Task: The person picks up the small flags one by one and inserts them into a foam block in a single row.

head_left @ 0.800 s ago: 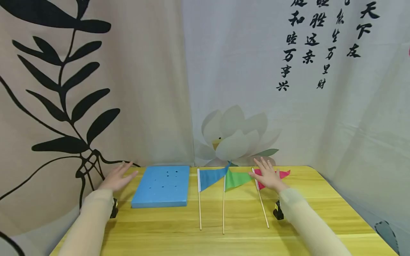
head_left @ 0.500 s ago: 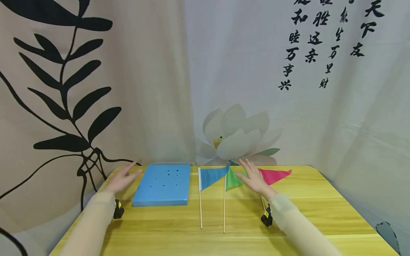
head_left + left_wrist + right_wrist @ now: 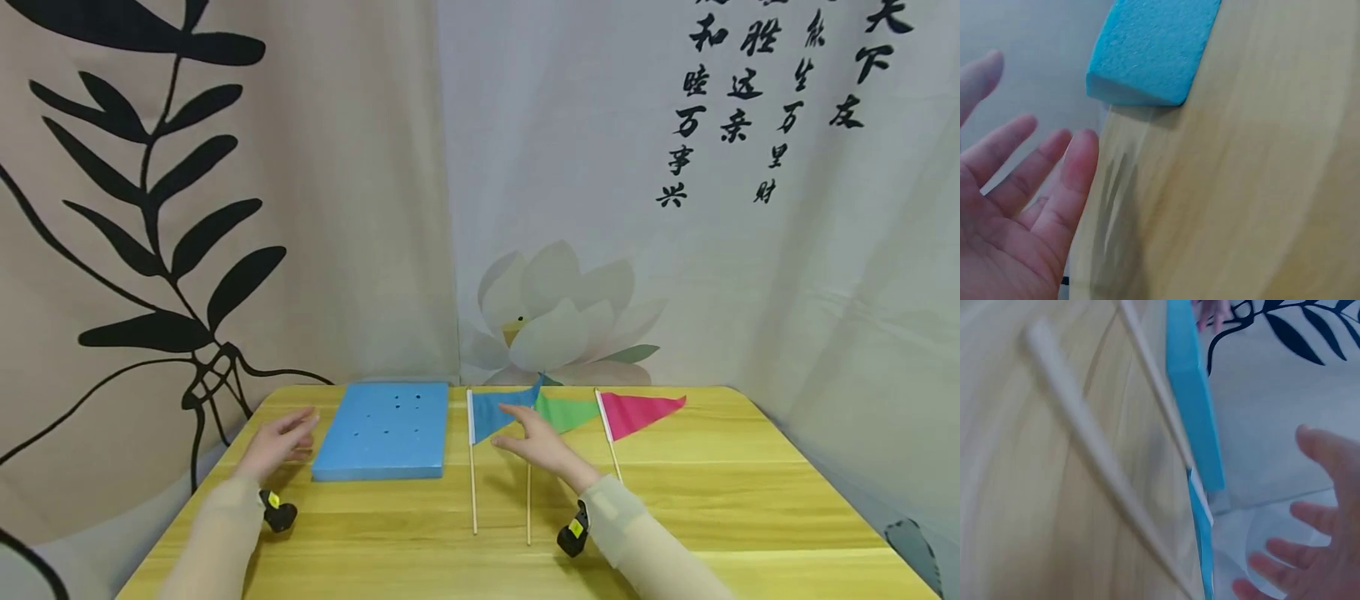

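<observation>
**Right hand closing on the flags, nothing gripped yet**

You are at the reach stage, by my reading: neither hand holds anything. Your right hand point(image 3: 542, 446) hovers with fingers spread and relaxed above the stick of the green flag point(image 3: 564, 412), its fingertips pointing left toward the blue flag point(image 3: 495, 414). The right wrist view confirms the open fingers point(image 3: 1310, 565) above the two pale sticks and the edge of the foam.

The three flags lie flat on the yellow table point(image 3: 750, 500), sticks running toward you, pennants at the far end: blue on the left, green in the middle, pink flag point(image 3: 643, 410) on the right and well apart from your hand. The blue foam block point(image 3: 382, 429) with its small holes sits left of the blue flag, just beside it.

Your left hand point(image 3: 279, 442) is also open, fingers loosely extended, just beside the near-left corner of the block but not touching it (the left wrist view shows a gap of bare table between fingertips point(image 3: 1079, 156) and foam).

The next move likely calls for lowering the right hand and pinching one thin stick cleanly; the blue and green sticks lie near each other, so aim for a single one. The left hand is placed to steady the block if needed.
</observation>
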Tool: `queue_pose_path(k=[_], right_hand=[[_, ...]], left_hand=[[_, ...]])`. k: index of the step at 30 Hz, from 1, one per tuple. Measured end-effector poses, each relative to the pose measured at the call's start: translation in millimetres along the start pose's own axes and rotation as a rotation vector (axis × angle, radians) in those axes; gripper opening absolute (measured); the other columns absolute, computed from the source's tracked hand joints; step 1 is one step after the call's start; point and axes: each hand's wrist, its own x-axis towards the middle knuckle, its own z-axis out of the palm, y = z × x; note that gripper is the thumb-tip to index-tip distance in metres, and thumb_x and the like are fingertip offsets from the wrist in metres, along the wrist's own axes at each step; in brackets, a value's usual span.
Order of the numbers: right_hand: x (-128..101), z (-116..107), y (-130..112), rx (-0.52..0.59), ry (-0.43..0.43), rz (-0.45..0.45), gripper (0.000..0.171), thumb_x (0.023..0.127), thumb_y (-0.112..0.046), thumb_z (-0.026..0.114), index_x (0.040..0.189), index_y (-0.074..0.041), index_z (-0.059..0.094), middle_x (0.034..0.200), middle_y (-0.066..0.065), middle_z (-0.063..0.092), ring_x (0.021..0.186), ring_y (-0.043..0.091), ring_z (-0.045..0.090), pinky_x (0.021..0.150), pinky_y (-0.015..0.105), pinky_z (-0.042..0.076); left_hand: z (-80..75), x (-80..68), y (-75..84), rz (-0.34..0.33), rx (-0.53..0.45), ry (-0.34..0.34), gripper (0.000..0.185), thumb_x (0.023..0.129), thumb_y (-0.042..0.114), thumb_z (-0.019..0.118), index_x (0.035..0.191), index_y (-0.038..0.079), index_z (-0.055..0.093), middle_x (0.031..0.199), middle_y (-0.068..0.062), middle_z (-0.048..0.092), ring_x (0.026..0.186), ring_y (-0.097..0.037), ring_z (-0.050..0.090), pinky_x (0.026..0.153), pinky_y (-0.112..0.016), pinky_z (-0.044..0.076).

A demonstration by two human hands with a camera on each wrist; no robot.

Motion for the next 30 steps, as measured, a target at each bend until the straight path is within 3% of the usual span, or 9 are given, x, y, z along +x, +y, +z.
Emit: queue_pose_path(k=[4,9,16,22,30], right_hand=[[3,10,-7,0.104,-0.007,0.043,0.056,0.093,-0.029,0.066,0.14,-0.003,0.05,0.133,0.022,0.053,0.11,0.037,0.057,0.086,0.048,0.05],[5,25,-8,0.159,-0.033,0.094,0.049,0.094,-0.024,0.065,0.134,0.002,0.054,0.112,0.017,0.063,0.091,0.027,0.064,0.074,0.038,0.053],[8,46,-2,0.302,-0.051,0.201,0.041,0.092,-0.018,0.068,0.123,0.007,0.061,0.087,0.01,0.067,0.067,0.024,0.065,0.055,0.035,0.055],[5,54,-4,0.366,-0.069,0.262,0.026,0.09,-0.019,0.071,0.104,0.003,0.069,0.076,0.011,0.067,0.059,0.022,0.066,0.052,0.035,0.056],[5,64,-7,0.357,0.012,0.335,0.017,0.084,-0.018,0.076,0.084,-0.003,0.07,0.068,0.009,0.066,0.05,0.018,0.062,0.048,0.036,0.055]], left_hand=[[5.0,-1.9,-4.1,-0.02,-0.014,-0.002,0.071,0.097,0.046,0.056,0.147,0.0,0.039,0.134,-0.028,0.051,0.098,-0.026,0.063,0.075,-0.033,0.055],[9.0,-7.6,-9.4,-0.04,-0.066,-0.023,0.068,0.097,0.041,0.059,0.147,0.0,0.039,0.138,-0.028,0.047,0.095,-0.019,0.063,0.074,-0.031,0.055],[10.5,-16.1,-14.7,-0.047,-0.138,-0.08,0.068,0.098,0.032,0.06,0.149,-0.004,0.033,0.136,-0.028,0.047,0.094,-0.017,0.06,0.075,-0.032,0.054],[11.5,-17.1,-15.9,-0.073,-0.159,-0.121,0.067,0.098,0.029,0.06,0.148,-0.005,0.032,0.139,-0.028,0.042,0.093,-0.015,0.059,0.075,-0.031,0.054],[12.3,-18.0,-17.6,-0.111,-0.149,-0.123,0.066,0.097,0.03,0.062,0.147,-0.005,0.035,0.144,-0.029,0.038,0.094,-0.015,0.058,0.076,-0.031,0.053]])
